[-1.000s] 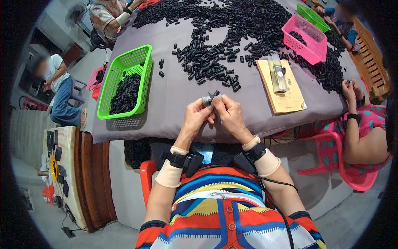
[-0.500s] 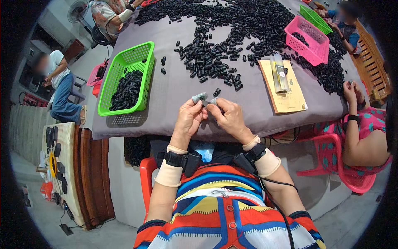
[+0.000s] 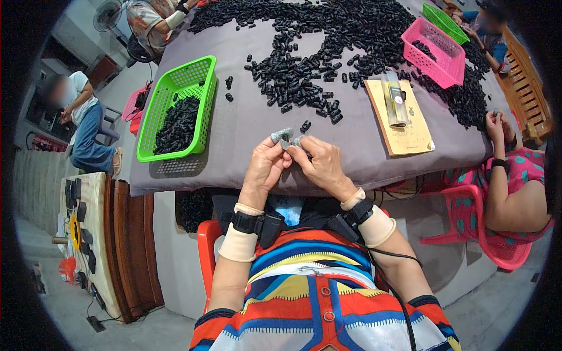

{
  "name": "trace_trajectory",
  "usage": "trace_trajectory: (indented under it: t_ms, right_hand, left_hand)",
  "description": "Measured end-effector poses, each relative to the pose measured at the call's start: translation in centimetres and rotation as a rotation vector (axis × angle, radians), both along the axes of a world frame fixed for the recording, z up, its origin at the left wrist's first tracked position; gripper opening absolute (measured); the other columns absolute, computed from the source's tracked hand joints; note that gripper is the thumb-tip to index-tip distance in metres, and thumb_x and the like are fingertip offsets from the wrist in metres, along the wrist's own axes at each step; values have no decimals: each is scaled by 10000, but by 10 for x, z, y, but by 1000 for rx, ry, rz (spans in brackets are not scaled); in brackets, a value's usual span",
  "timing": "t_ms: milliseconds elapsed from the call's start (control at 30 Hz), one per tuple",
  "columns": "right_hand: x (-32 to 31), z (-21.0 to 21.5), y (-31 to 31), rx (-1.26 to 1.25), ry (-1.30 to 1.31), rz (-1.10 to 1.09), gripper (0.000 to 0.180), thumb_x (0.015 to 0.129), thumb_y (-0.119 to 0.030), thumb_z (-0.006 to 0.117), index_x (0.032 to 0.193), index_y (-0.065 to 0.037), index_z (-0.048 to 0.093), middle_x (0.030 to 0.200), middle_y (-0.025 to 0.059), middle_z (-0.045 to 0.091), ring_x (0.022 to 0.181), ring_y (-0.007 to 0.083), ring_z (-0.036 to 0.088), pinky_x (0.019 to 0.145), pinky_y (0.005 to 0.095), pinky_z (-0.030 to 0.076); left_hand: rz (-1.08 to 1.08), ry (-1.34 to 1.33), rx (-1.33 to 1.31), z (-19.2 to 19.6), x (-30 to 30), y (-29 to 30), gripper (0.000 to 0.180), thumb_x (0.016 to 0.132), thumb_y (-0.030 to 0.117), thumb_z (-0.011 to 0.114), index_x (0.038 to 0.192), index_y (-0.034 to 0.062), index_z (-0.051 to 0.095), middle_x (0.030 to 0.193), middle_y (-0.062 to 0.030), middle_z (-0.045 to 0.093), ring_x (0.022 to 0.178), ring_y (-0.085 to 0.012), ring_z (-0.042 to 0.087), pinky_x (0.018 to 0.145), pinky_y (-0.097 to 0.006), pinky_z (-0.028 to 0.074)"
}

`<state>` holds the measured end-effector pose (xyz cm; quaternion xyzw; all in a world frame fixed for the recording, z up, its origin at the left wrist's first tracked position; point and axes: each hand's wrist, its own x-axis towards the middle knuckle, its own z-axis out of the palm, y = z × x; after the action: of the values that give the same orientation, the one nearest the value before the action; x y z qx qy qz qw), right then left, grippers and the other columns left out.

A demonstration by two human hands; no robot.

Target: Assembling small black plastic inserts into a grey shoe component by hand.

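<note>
Both hands meet over the near edge of the cloth-covered table. My left hand [image 3: 266, 165] is closed in a pinch, its index fingertip wrapped in a grey covering [image 3: 281, 135]. A small greyish-dark piece [image 3: 285, 144] shows between the fingertips, too small to name. My right hand [image 3: 321, 164] is closed against it from the other side, also with a grey fingertip wrap; what its fingers grip is hidden. Just beyond the hands lies a single short black ribbed cylinder [image 3: 305, 126]. A loose pile of similar black cylinders [image 3: 298, 85] spreads farther back.
A green basket [image 3: 208, 111] partly filled with black pieces stands at left. On the right are a yellow booklet [image 3: 404, 143] bearing a clear tube-like pack [image 3: 397, 108], and a pink basket [image 3: 451, 64]. A person's hands [image 3: 497, 126] work at the right edge; others sit farther back.
Both hands stay nearly in place, with slight finger movement; more of the small greyish piece shows between the fingertips. The view has shifted slightly.
</note>
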<state>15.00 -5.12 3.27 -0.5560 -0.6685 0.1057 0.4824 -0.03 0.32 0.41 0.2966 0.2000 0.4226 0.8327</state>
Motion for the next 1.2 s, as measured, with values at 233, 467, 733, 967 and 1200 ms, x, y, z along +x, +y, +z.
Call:
trace_trajectory:
  t_ms: [233,467,733,967,1200]
  right_hand:
    - [-1,-2,1,-1,-12,-1,263,835,-270,611,683,-66,544,652,101,554,555,311,568,461,390,407]
    - [-3,-7,3,8,-36,-15,272,834,-285,613,682,-72,539,647,99,550,557,313,569,458,396,413]
    - [-4,-8,4,20,-59,-17,266,839,-295,608,696,-80,545,648,92,557,553,310,573,451,392,419]
    - [-6,-5,4,19,-77,-30,275,839,-304,607,697,-77,542,651,92,560,555,309,576,452,391,422]
    - [-6,-4,3,11,-72,-26,275,840,-303,606,700,-76,540,658,95,564,560,310,578,455,393,425]
  left_hand:
    - [10,27,-29,1,1,0,243,885,46,542,1125,7,557,907,-49,611,660,-85,535,583,-203,469]
    - [15,19,-19,3,1,-2,233,878,34,541,1109,2,559,891,-47,607,647,-75,521,549,-196,453]
    - [31,26,-32,2,2,-1,223,873,22,542,1094,5,568,879,-39,608,638,-66,515,551,-193,445]
    - [24,44,-48,7,1,-1,225,874,20,539,1096,7,570,880,-32,605,640,-63,514,555,-192,445]
    - [50,51,-56,6,2,-2,214,877,19,532,1086,6,572,859,-40,605,628,-80,524,539,-206,445]
